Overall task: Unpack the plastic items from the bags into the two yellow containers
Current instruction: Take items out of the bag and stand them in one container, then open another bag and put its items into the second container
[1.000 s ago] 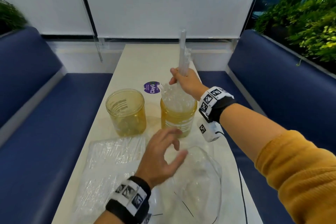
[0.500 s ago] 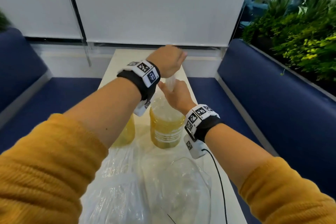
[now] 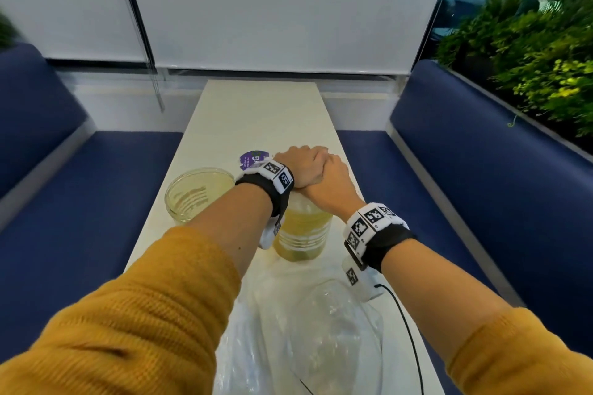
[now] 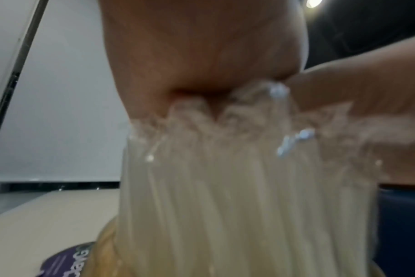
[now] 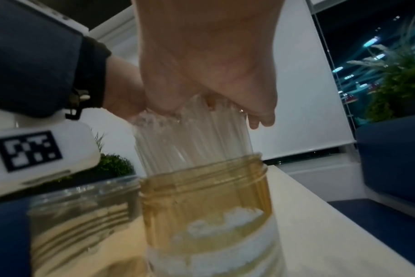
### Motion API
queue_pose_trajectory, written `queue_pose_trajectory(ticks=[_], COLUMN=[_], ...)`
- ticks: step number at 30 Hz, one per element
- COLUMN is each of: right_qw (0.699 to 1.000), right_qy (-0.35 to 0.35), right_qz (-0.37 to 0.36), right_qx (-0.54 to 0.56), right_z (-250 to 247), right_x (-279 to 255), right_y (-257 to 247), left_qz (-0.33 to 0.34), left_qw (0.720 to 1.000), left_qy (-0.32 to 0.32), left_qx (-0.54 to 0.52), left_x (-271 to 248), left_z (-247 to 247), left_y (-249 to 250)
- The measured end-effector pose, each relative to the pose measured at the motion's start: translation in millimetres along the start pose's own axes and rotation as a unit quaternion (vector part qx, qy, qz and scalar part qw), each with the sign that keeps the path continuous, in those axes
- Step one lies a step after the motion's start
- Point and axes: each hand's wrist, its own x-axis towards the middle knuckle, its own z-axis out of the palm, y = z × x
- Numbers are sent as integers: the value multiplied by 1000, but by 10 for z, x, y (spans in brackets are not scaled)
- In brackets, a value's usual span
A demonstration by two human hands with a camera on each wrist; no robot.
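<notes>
- Both hands meet over the right-hand yellow jar (image 3: 303, 234), which stands on the white desk (image 3: 256, 112) between two blue benches.
- A bundle of clear plastic straws (image 5: 192, 138) stands upright in that jar, its lower part inside the amber wall and its upper ends sticking out above the rim.
- The left hand (image 3: 296, 167) sits on top of the straw ends, palm down, pressing on them; how its fingers lie I cannot tell from here.
- The right hand (image 3: 330, 184) lies against the left one, also on the tops of the straws; in its wrist view its fingertips (image 5: 261, 120) curl down over the far side of the bundle.
- Something white and crumpled sits low inside the jar, behind its label band; what it is I cannot tell.
- The second yellow jar (image 3: 195, 192) stands just to the left of the first, open-topped, partly behind the left forearm.
- A round purple sticker (image 3: 253, 159) lies flat on the desk just beyond the jars.
- Crumpled clear plastic bags (image 3: 321, 337) lie on the near end of the desk, between the two forearms.
- Both arms wear mustard sleeves pushed up, and black wristbands with black-and-white square markers.
- A thin black cable (image 3: 407, 330) runs from the right wristband across the bags.
</notes>
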Motion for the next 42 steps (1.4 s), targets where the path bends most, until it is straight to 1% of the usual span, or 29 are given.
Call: queue_pose_trajectory(ticks=[1,3,4,5,7,8,11,12,13,16,17,18,20,22,24,25,26,27,29,31,32,33,34,36,37,39,40,41,42], right_qw=[999,995,996,997,998,997,995,994,993,991,991,990,988,986,985,983,982,982,982,977,974,972,970,965,961,951,941,924,901], right_qy=[5,13,2,-6,-7,-17,-61,-68,-66,-20,-16,-25,-64,-67,-62,-67,-69,-59,-8,40,47,40,18,-51,-90,-177,-227,-276,-326], right_qz=[2,3,0,-14,-69,-81,-80,-79,-81,-96,-101,-106,-114,-117,-116,-113,-105,-99,-105,-145,-173,-200,-223,-249,-253,-246,-244,-251,-267], right_qx=[36,94,94,70,8,1,-28,-44,-58,-88,-90,-88,-86,-97,-116,-129,-141,-150,-156,-152,-137,-119,-99,-71,-61,-54,-62,-80,-100], right_z=[-7,-86,-144,-214,-253,-237,-126,-114,-116,-203,-208,-193,-114,-54,-82,-112,-150,-196,-338,-501,-570,-624,-643,-551,-458,-212,-66,77,233], right_x=[-22,-69,-89,-113,-126,-125,-163,-179,-173,-77,-55,-41,-60,-62,-16,-11,-11,-16,-95,-263,-369,-495,-632,-889,-1003,-1196,-1295,-1406,-1541], right_y=[19,31,18,-7,-13,4,40,45,44,-5,2,23,88,142,121,98,72,44,-68,-279,-417,-564,-712,-954,-1056,-1210,-1260,-1284,-1298], left_qz=[2,1,0,2,6,7,11,11,13,23,28,31,34,36,36,37,40,44,44,34,25,8,-15,-80,-124,-227,-273,-306,-321], left_qw=[999,992,989,987,984,984,992,994,995,993,992,993,994,995,995,994,992,988,973,948,938,933,934,945,948,942,934,928,926], left_qy=[18,78,110,136,156,146,51,34,35,88,93,87,56,42,45,56,81,117,206,300,328,339,333,293,273,239,223,207,193], left_qx=[-37,-95,-95,-89,-87,-100,-111,-101,-94,-80,-79,-80,-85,-85,-84,-87,-89,-91,-97,-101,-107,-117,-126,-123,-107,-67,-48,-37,-40], left_x=[-3,-30,-68,-118,-239,-283,-401,-420,-416,-400,-405,-404,-410,-400,-389,-420,-462,-523,-731,-1061,-1249,-1453,-1666,-2078,-2270,-2656,-2851,-3030,-3220], left_z=[24,-13,-57,-98,-102,-45,217,273,285,163,149,161,237,274,227,197,174,150,114,95,101,124,167,314,411,608,707,805,917], left_y=[-28,-72,-85,-91,-97,-127,-270,-309,-328,-261,-240,-237,-263,-290,-293,-289,-296,-308,-344,-371,-391,-411,-448,-568,-663,-887,-1001,-1105,-1194])
